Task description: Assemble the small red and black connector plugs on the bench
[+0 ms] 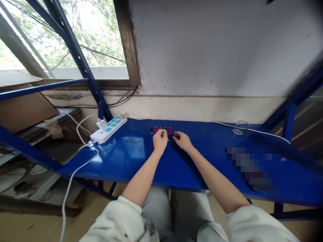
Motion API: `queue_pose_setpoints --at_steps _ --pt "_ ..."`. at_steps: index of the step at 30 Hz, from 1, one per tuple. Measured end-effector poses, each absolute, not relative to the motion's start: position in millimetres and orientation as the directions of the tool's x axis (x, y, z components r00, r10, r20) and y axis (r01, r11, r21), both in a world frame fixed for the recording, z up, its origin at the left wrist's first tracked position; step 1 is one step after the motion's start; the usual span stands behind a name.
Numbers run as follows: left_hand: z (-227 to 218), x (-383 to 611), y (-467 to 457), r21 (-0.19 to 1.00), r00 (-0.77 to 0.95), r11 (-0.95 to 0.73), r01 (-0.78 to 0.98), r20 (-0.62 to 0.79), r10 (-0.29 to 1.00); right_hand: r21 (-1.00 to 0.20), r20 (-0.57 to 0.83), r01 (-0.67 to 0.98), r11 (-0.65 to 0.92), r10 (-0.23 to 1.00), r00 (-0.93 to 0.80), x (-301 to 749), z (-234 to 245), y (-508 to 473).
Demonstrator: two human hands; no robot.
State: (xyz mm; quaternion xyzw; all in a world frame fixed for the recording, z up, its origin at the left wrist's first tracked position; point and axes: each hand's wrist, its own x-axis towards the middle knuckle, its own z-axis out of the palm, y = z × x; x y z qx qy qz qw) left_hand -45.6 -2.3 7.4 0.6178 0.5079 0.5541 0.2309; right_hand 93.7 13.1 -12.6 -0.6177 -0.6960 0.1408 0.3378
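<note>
A short row of small red and black upright plugs (155, 129) stands near the back of the blue metal table (131, 158). My left hand (159, 140) is curled just in front of the row, fingertips pinched at one of the pieces. My right hand (182, 140) rests beside it on the table, fingers closed on a small dark piece (177, 136). What exactly each pinch holds is too small to make out.
A white power strip (109, 128) with blue sockets and a white cable lies at the table's left. A few tiny dark parts (202, 129) and a clear round dish (240, 127) sit toward the right. Blue shelf frames flank the table; a window is at upper left.
</note>
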Motion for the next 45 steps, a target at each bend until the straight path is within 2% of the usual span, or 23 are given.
queue_pose_setpoints --at_steps 4,7,14,22,25,29,31,33,37,45 --pt "9 -48 4 0.947 -0.265 -0.296 0.128 0.321 0.909 -0.485 0.25 0.869 0.096 0.968 0.033 82 -9 27" --pt "8 -49 8 0.966 -0.32 -0.259 -0.001 0.245 0.915 -0.461 0.218 0.887 0.043 0.974 0.066 77 -7 36" --pt "7 -48 9 0.958 -0.324 -0.259 -0.123 0.208 0.923 -0.443 0.212 0.896 0.008 0.973 0.096 67 -10 46" --pt "11 -45 3 0.941 -0.235 -0.334 -0.046 0.315 0.919 -0.449 0.209 0.889 0.089 0.978 0.007 75 3 25" --pt "16 -42 -5 0.911 -0.191 -0.411 0.04 0.411 0.892 -0.334 0.302 0.919 0.208 0.947 -0.105 82 11 6" --pt "14 -39 -10 0.801 -0.021 -0.519 0.298 0.549 0.836 -0.213 0.377 0.907 0.363 0.887 -0.267 89 13 -11" --pt "10 -40 -9 0.752 0.038 -0.538 0.382 0.569 0.822 -0.222 0.386 0.889 0.401 0.873 -0.298 93 10 -12" --pt "7 -41 -7 0.749 0.043 -0.529 0.399 0.561 0.827 -0.281 0.409 0.861 0.424 0.864 -0.292 96 8 -10" --pt "6 -43 -5 0.788 0.04 -0.51 0.344 0.53 0.847 -0.397 0.475 0.794 0.46 0.843 -0.251 102 7 -5" --pt "2 -39 -2 0.833 0.051 -0.483 0.268 0.489 0.871 -0.49 0.575 0.7 0.519 0.796 -0.187 103 6 -5"
